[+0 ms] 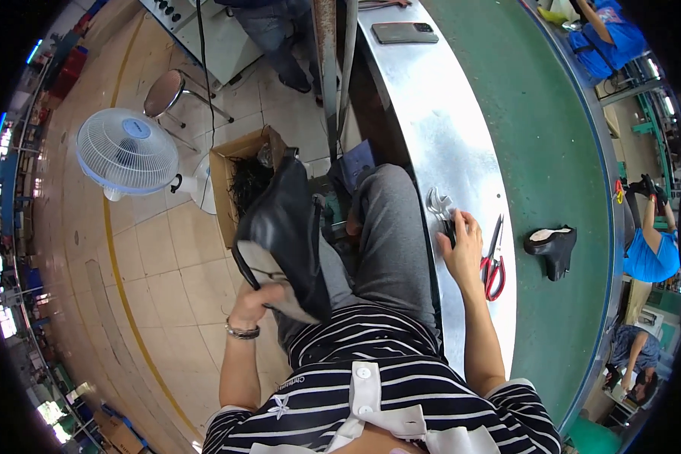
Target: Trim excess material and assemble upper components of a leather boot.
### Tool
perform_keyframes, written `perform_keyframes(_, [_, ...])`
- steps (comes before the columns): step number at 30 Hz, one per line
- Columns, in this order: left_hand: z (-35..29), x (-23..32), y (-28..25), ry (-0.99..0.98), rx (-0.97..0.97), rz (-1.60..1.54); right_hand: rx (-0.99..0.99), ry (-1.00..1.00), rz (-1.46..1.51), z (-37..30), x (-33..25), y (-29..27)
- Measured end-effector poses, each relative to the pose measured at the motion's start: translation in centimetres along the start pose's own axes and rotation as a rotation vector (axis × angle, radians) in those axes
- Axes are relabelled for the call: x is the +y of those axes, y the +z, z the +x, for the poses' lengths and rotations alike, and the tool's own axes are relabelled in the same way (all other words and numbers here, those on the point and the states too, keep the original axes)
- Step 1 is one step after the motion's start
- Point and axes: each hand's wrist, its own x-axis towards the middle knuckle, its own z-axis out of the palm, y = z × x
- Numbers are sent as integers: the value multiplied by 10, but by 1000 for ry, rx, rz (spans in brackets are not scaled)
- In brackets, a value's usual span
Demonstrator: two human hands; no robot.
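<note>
My left hand (253, 309) grips a black boot (284, 223) by its open top, with the pale lining showing. The boot is held tilted above my lap. On the metal bench to the right, my right hand (464, 244) has its thumb and fingers closed about the dark handle of a metal tool (437, 204). That tool has curved, shiny ends; its exact kind is not clear. Beside this hand lie red-handled scissors (494, 268). Another black boot (552, 251) rests on the green conveyor belt.
A phone (405, 32) lies at the bench's far end. A cardboard box (225, 193) holding dark strips stands left of my legs, by a white fan (129, 151) and a round stool (164, 93). A metal post (326, 68) rises ahead. Other people work across the belt.
</note>
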Motion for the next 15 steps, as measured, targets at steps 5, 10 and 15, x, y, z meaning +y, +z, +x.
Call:
perform_keyframes(5, [3, 21, -2, -162, 106, 8, -102, 69, 7, -2, 0, 1])
perform_keyframes(10, [29, 35, 54, -220, 81, 134, -318, 485, 753, 11, -6, -5])
perform_keyframes(15, [49, 38, 79, -169, 35, 112, -580, 408, 1139, 29, -91, -70])
